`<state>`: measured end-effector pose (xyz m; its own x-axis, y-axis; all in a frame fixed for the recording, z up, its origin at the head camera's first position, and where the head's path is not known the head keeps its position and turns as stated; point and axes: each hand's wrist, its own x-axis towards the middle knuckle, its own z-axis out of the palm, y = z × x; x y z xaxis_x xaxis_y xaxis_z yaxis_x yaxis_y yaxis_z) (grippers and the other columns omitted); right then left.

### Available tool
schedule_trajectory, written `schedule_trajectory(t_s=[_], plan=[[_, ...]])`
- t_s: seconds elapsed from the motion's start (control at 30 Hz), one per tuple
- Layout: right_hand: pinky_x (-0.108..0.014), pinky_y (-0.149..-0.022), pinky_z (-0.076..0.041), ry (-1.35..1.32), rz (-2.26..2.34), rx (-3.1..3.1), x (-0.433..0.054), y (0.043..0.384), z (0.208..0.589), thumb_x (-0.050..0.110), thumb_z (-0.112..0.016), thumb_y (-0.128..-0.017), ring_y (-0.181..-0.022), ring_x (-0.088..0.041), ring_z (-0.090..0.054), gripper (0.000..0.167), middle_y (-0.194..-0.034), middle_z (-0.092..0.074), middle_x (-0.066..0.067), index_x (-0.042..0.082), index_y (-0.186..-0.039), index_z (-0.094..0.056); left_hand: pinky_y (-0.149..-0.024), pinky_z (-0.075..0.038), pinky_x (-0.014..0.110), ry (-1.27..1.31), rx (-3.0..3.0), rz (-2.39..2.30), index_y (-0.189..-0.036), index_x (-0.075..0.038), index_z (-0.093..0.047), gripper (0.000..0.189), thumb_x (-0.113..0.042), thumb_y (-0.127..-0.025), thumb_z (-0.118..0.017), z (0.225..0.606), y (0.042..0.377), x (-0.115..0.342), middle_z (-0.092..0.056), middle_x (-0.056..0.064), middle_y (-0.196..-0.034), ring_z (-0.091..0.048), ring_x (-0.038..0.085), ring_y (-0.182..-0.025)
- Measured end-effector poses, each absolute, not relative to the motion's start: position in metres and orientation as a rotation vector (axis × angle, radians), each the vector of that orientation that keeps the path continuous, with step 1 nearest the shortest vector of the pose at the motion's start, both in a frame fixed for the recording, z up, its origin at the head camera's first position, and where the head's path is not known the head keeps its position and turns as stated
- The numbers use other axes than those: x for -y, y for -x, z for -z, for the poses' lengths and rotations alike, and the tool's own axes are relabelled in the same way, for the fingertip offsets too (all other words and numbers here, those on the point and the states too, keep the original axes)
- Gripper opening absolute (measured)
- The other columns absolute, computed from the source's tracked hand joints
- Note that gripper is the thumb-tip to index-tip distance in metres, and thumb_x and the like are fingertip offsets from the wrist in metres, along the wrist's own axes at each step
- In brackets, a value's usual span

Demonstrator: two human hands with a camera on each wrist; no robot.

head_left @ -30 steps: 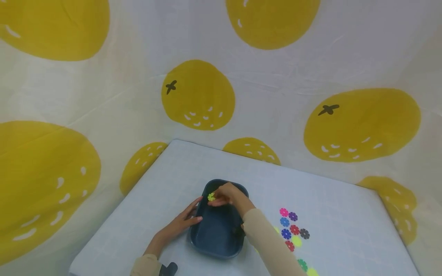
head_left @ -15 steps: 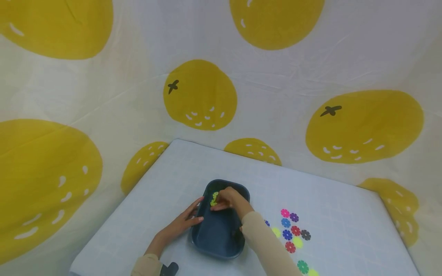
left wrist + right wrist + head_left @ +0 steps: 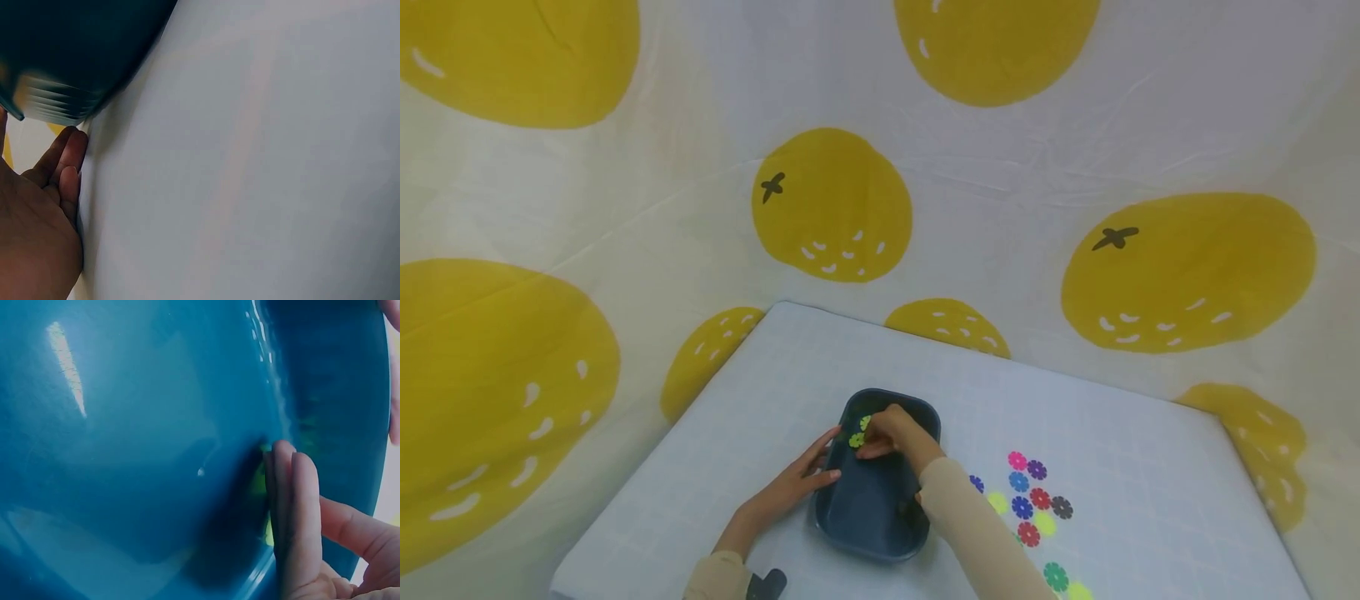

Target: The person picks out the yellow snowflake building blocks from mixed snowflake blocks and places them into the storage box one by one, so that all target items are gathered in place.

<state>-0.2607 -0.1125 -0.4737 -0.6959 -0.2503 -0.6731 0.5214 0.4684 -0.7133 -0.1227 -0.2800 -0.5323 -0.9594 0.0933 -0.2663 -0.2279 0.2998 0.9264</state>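
A dark blue rectangular tray [image 3: 865, 508] stands on the white-covered table. My left hand [image 3: 790, 490] rests at its left side, thumb on the rim and fingers extended along the outer wall. Inside, toward the far left, lie yellow-green notched plastic discs [image 3: 857, 439], shaped like flowers. My right hand [image 3: 891, 437] reaches in over them, fingertips low beside the discs. In the right wrist view, two straight fingers [image 3: 306, 512] stand in front of yellow-green edges. They hide whether thumb and index pinch a disc.
Right of the tray, loose flower discs [image 3: 1027, 534] in pink, purple, blue, red, black, green and yellow lie scattered on the table [image 3: 1135, 467]. The right sleeve [image 3: 970, 525] passes over some of them. A cloth with yellow fruit shapes hangs behind the table [image 3: 985, 208].
One second ago a yellow-green disc showed at my right fingertips; now two show on the tray's far left. The right hand shifted slightly right and nearer; the left hand and tray stayed put.
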Motion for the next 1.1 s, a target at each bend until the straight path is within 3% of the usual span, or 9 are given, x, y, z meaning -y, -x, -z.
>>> schedule_trajectory(t_s=[0.13, 0.23, 0.47, 0.7, 1.1], plan=[[-0.035, -0.066, -0.062, -0.206, 1.314, -2.018, 0.109, 0.257, 0.470, -0.008, -0.059, -0.089, -0.074, -0.035, -0.074, 0.054, -0.081, -0.072, -0.028, -0.029, -0.133, -0.034, -0.112, -0.032, 0.064, 0.118, -2.302, -1.713, -0.153, -0.049, -0.023, 0.068, -0.042, -0.097, -0.061, 0.531, 0.124, 0.279, -0.029, 0.016, -0.160, -0.036, 0.038, -0.142], [-0.034, -0.062, -0.062, -0.182, 1.314, -2.044, 0.107, 0.256, 0.469, -0.008, -0.058, -0.090, -0.071, -0.033, -0.075, 0.056, -0.079, -0.073, -0.026, -0.029, -0.135, -0.032, -0.112, -0.032, 0.065, 0.127, -2.304, -1.711, -0.153, -0.049, -0.023, 0.068, -0.042, -0.097, -0.061, 0.530, 0.124, 0.278, -0.029, 0.016, -0.160, -0.035, 0.039, -0.142], [-0.033, -0.060, -0.062, -0.161, 1.347, -2.017, 0.101, 0.259, 0.460, -0.004, -0.058, -0.092, -0.072, -0.033, -0.075, 0.034, -0.081, -0.073, -0.027, -0.026, -0.118, -0.052, -0.112, -0.030, 0.066, 0.133, -2.319, -1.699, -0.153, -0.049, -0.025, 0.068, -0.043, -0.096, -0.062, 0.529, 0.124, 0.277, -0.030, 0.016, -0.160, -0.034, 0.040, -0.143], [-0.032, -0.060, -0.061, -0.181, 1.386, -1.976, 0.098, 0.261, 0.447, -0.003, -0.061, -0.090, -0.065, -0.029, -0.074, 0.021, -0.078, -0.073, -0.025, -0.018, -0.104, -0.062, -0.113, -0.028, 0.067, 0.143, -2.319, -1.691, -0.154, -0.048, -0.025, 0.069, -0.043, -0.096, -0.062, 0.529, 0.123, 0.276, -0.028, 0.016, -0.161, -0.032, 0.041, -0.145], [-0.033, -0.066, -0.062, -0.091, 1.490, -1.863, 0.075, 0.259, 0.420, -0.001, -0.061, -0.092, -0.076, -0.030, -0.076, 0.028, -0.087, -0.074, -0.025, -0.018, -0.113, -0.062, -0.114, -0.028, 0.066, 0.183, -2.339, -1.703, -0.154, -0.045, -0.027, 0.069, -0.041, -0.095, -0.064, 0.530, 0.123, 0.273, -0.028, 0.018, -0.161, -0.030, 0.044, -0.145]])
